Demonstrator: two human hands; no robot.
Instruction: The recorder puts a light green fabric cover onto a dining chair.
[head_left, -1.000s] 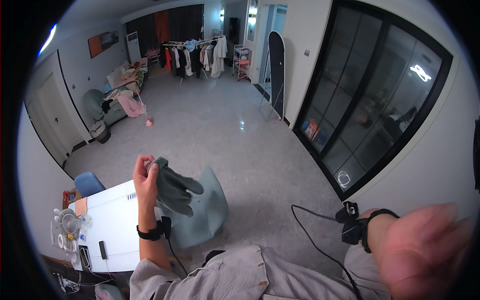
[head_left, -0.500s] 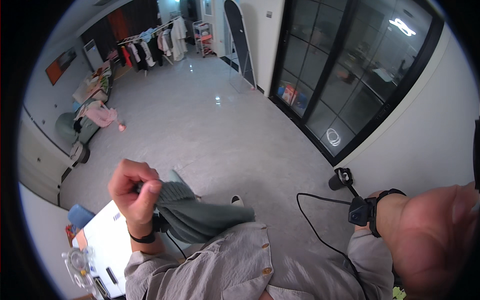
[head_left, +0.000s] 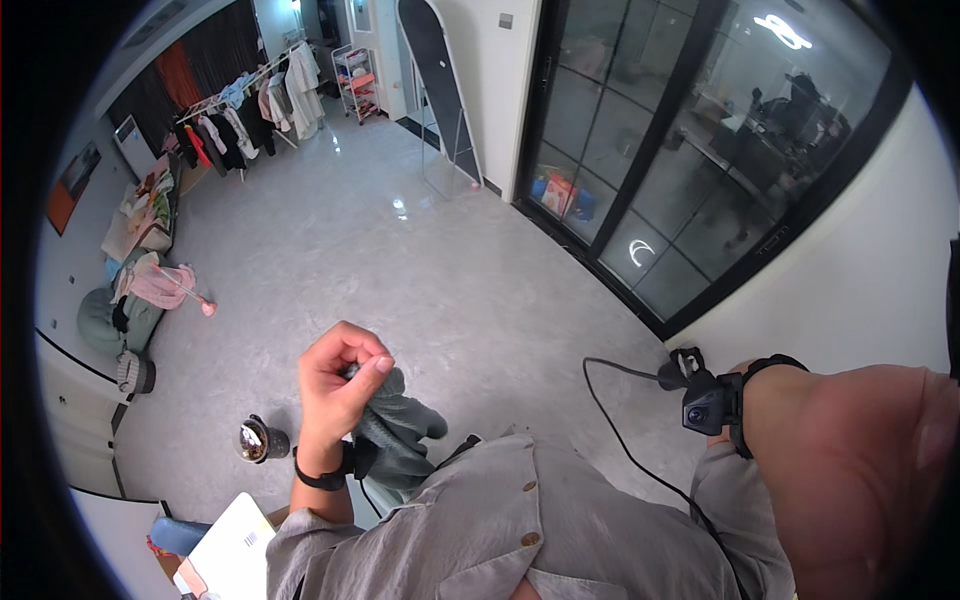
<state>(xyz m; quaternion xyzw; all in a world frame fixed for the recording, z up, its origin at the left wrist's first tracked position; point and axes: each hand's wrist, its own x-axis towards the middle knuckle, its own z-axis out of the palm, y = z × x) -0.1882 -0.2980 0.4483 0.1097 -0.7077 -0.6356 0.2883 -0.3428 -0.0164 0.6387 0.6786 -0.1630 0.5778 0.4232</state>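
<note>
Grey-green knit makes up the soft cloth (head_left: 398, 430) that hangs from the left hand (head_left: 345, 385), bunched, its shape hard to read. Thumb and curled fingers pinch its upper end, and the rest drops toward 5 o'clock from that grip, its long axis running roughly from 11 to 5, just in front of the shirt (head_left: 470, 520). The right hand (head_left: 870, 460) is at 4 o'clock from the middle of the view, well apart from the cloth, which lies toward 9 o'clock from it; its fingers run off into the dark rim, so I cannot tell how they stand. The left of the two hands is clearly nearer, being already on the cloth. A dark bin (head_left: 263, 440) stands at 8 o'clock from it, and a white tabletop (head_left: 235, 545) shows at 7.
</note>
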